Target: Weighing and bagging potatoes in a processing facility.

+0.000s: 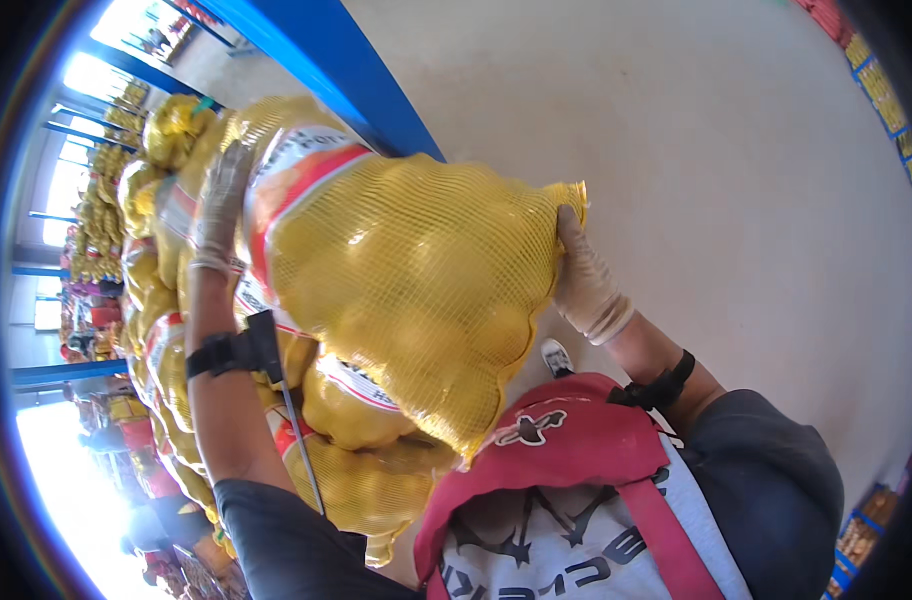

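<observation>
A large yellow mesh sack of potatoes (418, 277), with a red and white printed band, lies across the top of a stack of similar sacks (354, 405). My right hand (587, 281), in a pale glove, grips the gathered corner of the sack at its right end. On the sack's far left side rests my left hand (223, 195), gloved too, its palm against the mesh near the printed band; its fingertips lie along the sack. Straps with dark devices sit around both forearms. The sack hides part of the stack beneath.
A blue metal beam (358, 75) rises just beyond the sack. More yellow sacks (174, 131) are piled at the left. Concrete floor (688, 150) extends on the right, with stocked blue racks (880, 97) at its far edge. People are blurred at far left.
</observation>
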The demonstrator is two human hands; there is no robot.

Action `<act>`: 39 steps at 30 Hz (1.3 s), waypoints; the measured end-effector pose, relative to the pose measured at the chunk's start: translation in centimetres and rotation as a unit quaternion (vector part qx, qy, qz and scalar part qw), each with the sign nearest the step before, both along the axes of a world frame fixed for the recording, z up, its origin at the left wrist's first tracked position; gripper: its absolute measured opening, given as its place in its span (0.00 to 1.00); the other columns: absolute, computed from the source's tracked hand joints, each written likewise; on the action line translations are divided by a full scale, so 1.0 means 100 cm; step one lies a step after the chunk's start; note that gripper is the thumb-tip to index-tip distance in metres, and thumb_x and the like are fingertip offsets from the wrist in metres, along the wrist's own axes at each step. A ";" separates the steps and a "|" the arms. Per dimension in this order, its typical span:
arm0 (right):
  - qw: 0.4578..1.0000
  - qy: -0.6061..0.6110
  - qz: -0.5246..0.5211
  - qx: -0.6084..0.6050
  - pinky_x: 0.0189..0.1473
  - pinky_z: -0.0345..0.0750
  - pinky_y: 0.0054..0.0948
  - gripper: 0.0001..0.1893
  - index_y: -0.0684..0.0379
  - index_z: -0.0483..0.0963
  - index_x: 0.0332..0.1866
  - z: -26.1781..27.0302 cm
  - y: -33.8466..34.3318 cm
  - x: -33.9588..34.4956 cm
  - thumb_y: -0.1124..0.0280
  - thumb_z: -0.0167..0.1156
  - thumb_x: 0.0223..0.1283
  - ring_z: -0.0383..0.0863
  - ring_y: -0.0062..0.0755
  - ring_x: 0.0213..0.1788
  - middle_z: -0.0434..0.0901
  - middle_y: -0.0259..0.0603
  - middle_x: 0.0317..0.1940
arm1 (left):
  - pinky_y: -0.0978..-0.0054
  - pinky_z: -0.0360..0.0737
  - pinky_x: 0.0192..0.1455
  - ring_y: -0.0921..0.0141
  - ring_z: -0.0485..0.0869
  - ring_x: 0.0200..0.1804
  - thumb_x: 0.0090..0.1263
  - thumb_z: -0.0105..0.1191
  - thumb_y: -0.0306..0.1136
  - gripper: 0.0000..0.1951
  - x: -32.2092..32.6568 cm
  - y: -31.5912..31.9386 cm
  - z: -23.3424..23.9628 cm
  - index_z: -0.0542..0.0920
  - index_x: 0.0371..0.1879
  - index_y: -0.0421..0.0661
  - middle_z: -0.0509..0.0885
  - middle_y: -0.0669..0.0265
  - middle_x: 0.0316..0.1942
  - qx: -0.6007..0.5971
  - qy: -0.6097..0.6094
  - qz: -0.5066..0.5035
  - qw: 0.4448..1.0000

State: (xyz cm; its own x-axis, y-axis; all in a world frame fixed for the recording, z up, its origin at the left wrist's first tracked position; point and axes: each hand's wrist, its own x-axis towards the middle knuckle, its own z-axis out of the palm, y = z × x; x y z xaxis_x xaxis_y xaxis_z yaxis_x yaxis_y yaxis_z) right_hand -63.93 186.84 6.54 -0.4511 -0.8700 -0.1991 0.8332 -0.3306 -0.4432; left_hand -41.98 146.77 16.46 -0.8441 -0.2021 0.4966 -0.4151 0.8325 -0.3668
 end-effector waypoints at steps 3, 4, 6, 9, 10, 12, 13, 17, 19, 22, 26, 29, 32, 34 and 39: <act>0.984 0.161 -0.004 0.073 0.60 0.72 0.27 0.28 0.60 0.65 0.62 -0.011 -0.004 -0.012 0.48 0.49 0.69 0.73 0.25 0.57 0.74 0.36 0.56 | 0.72 0.66 0.66 0.66 0.72 0.62 0.75 0.44 0.37 0.20 0.011 0.007 -0.033 0.71 0.60 0.37 0.75 0.59 0.60 0.356 0.200 0.049 0.912; 0.965 0.238 0.009 0.108 0.60 0.73 0.28 0.28 0.59 0.65 0.63 -0.015 -0.004 -0.014 0.48 0.48 0.69 0.74 0.25 0.57 0.74 0.36 0.56 | 0.72 0.66 0.66 0.66 0.72 0.62 0.75 0.44 0.37 0.20 0.009 0.009 -0.036 0.71 0.60 0.37 0.75 0.59 0.60 0.365 0.195 0.049 0.909; 0.977 0.188 -0.025 0.101 0.60 0.72 0.29 0.28 0.60 0.65 0.63 -0.019 -0.001 -0.015 0.47 0.49 0.69 0.74 0.25 0.57 0.74 0.36 0.55 | 0.69 0.68 0.62 0.65 0.76 0.57 0.73 0.47 0.43 0.22 -0.007 0.025 -0.031 0.75 0.56 0.36 0.77 0.56 0.56 0.359 0.259 0.060 0.895; 0.971 0.217 -0.041 0.092 0.61 0.70 0.29 0.31 0.62 0.64 0.63 0.006 0.000 -0.010 0.45 0.49 0.68 0.73 0.27 0.58 0.74 0.37 0.55 | 0.68 0.66 0.65 0.63 0.73 0.60 0.74 0.44 0.43 0.24 0.015 0.005 -0.053 0.72 0.59 0.38 0.75 0.55 0.59 0.425 0.301 0.060 0.851; 0.946 0.299 -0.032 0.118 0.61 0.69 0.29 0.33 0.62 0.64 0.63 0.020 0.002 -0.014 0.44 0.49 0.67 0.72 0.28 0.58 0.74 0.38 0.55 | 0.68 0.66 0.66 0.63 0.72 0.61 0.74 0.44 0.43 0.24 0.023 0.009 -0.063 0.70 0.62 0.39 0.73 0.55 0.60 0.414 0.310 0.048 0.855; 0.933 0.333 -0.057 0.129 0.58 0.72 0.28 0.27 0.62 0.67 0.60 0.049 -0.014 -0.008 0.50 0.52 0.68 0.75 0.26 0.53 0.77 0.36 0.51 | 0.68 0.64 0.67 0.63 0.71 0.62 0.75 0.42 0.41 0.24 0.037 -0.007 -0.082 0.68 0.63 0.39 0.72 0.55 0.61 0.331 0.275 0.052 0.901; 0.920 0.359 -0.063 0.143 0.54 0.75 0.27 0.21 0.63 0.71 0.56 0.056 -0.016 0.000 0.57 0.54 0.68 0.77 0.24 0.49 0.79 0.35 0.47 | 0.68 0.63 0.68 0.62 0.69 0.64 0.75 0.40 0.40 0.23 0.060 -0.011 -0.092 0.67 0.65 0.39 0.71 0.55 0.63 0.247 0.234 0.074 0.938; 0.951 0.270 0.143 0.039 0.64 0.67 0.29 0.36 0.61 0.58 0.68 -0.022 -0.017 -0.025 0.40 0.42 0.68 0.69 0.30 0.61 0.69 0.38 0.61 | 0.66 0.52 0.75 0.62 0.59 0.72 0.75 0.34 0.29 0.23 0.114 -0.029 -0.095 0.59 0.69 0.39 0.63 0.56 0.70 0.188 0.259 0.113 0.941; 0.962 0.231 0.130 0.060 0.65 0.66 0.31 0.37 0.59 0.57 0.69 -0.044 -0.002 -0.026 0.38 0.36 0.68 0.68 0.30 0.63 0.68 0.38 0.63 | 0.65 0.48 0.76 0.60 0.56 0.73 0.68 0.39 0.23 0.27 0.042 0.008 -0.086 0.59 0.69 0.40 0.60 0.58 0.71 0.254 0.218 0.047 0.941; 0.969 0.215 0.115 0.028 0.68 0.63 0.33 0.37 0.58 0.57 0.70 -0.029 -0.008 -0.008 0.37 0.35 0.67 0.65 0.30 0.65 0.66 0.37 0.65 | 0.55 0.50 0.74 0.57 0.63 0.68 0.69 0.42 0.27 0.24 0.038 0.011 -0.059 0.65 0.65 0.45 0.68 0.60 0.65 0.025 0.100 0.134 0.986; 0.986 0.141 0.093 0.001 0.71 0.57 0.36 0.34 0.56 0.56 0.70 -0.038 -0.011 0.006 0.41 0.37 0.70 0.60 0.30 0.69 0.62 0.36 0.68 | 0.42 0.53 0.70 0.57 0.56 0.72 0.73 0.38 0.43 0.23 0.032 0.076 -0.012 0.65 0.66 0.58 0.61 0.68 0.70 0.152 0.021 0.319 0.935; 0.954 0.292 0.028 0.054 0.72 0.56 0.40 0.28 0.55 0.54 0.71 -0.049 -0.001 0.029 0.51 0.40 0.73 0.58 0.35 0.70 0.60 0.39 0.68 | 0.46 0.63 0.63 0.50 0.61 0.66 0.63 0.56 0.51 0.26 0.081 0.136 -0.001 0.72 0.59 0.56 0.62 0.47 0.64 -0.032 0.207 0.212 0.955; 0.953 0.242 0.062 0.170 0.63 0.70 0.41 0.30 0.55 0.53 0.71 -0.100 0.071 0.038 0.49 0.43 0.71 0.69 0.41 0.64 0.62 0.44 0.67 | 0.47 0.63 0.64 0.47 0.70 0.58 0.60 0.57 0.41 0.24 0.139 0.270 0.015 0.74 0.55 0.44 0.73 0.48 0.54 0.145 0.303 0.054 0.940; 0.884 0.211 0.279 0.309 0.55 0.74 0.35 0.28 0.50 0.67 0.62 -0.125 0.109 0.080 0.42 0.46 0.65 0.74 0.31 0.55 0.74 0.35 0.55 | 0.48 0.61 0.67 0.50 0.69 0.60 0.58 0.59 0.44 0.24 0.218 0.379 0.012 0.73 0.51 0.45 0.71 0.49 0.55 0.228 0.264 0.008 0.937; 0.383 0.706 0.565 -0.190 0.51 0.75 0.40 0.19 0.59 0.75 0.50 -0.159 0.171 0.291 0.56 0.51 0.66 0.79 0.41 0.48 0.80 0.49 0.43 | 0.61 0.74 0.54 0.58 0.78 0.48 0.67 0.52 0.40 0.14 0.485 0.597 -0.085 0.77 0.46 0.46 0.80 0.60 0.43 0.493 0.141 0.239 0.824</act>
